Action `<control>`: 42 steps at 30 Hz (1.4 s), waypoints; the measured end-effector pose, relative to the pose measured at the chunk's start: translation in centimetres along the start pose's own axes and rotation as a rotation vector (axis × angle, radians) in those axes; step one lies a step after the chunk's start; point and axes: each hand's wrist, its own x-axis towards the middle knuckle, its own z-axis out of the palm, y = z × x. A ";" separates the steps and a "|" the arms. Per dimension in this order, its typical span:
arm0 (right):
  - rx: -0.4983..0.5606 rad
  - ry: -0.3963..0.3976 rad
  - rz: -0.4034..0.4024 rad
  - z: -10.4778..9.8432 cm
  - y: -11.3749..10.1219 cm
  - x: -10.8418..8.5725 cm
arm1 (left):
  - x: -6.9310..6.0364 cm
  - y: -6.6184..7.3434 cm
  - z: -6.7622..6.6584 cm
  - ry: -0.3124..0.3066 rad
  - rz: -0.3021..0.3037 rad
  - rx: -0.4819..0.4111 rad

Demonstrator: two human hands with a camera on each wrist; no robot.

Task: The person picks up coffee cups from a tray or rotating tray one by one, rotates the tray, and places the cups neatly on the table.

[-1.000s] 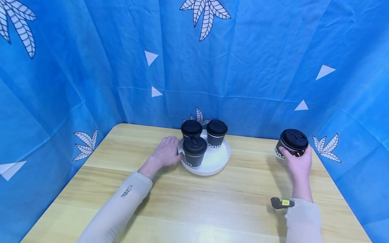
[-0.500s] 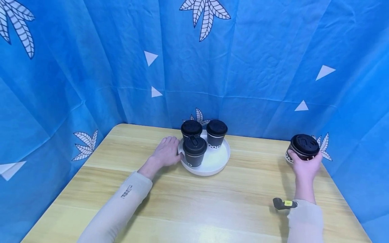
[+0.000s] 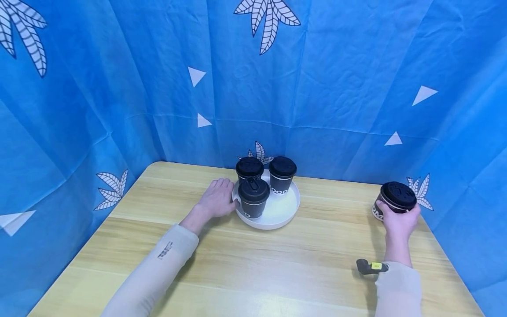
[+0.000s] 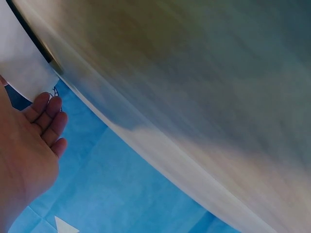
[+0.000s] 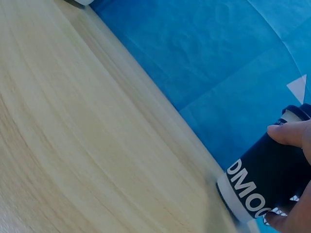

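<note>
Blue cloth (image 3: 336, 110) backed the surface (image 3: 237, 277); three lidded paper cups (image 3: 254, 201) stood on the white tray (image 3: 282, 210) beside my relaxed left grip (image 3: 215, 198); my right grip (image 3: 401, 223) pinched the fourth cup (image 3: 397, 196), well apart (fully down? I couldn't tell).

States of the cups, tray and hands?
Front tray cup: lidded, upright
Rear left tray cup: lidded, upright
Rear right tray cup: lidded, upright
Far-right cup: lidded, gripped
White tray: level, bearing three cups
Left hand: at tray's left rim
Right hand: gripping far-right cup
</note>
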 end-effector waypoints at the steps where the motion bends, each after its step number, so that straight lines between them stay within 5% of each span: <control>1: 0.001 0.000 -0.001 0.0 0.1 0.0 | 0.0 0.0 0.0 0.000 0.000 0.001; 22: 0.035 -0.009 0.050 -0.3 -0.2 -0.1 | 0.1 0.0 0.0 -0.018 -0.004 -0.007; 42: 0.156 0.032 0.020 -1.1 -3.9 -1.3 | -0.1 0.0 0.0 -0.019 -0.009 -0.004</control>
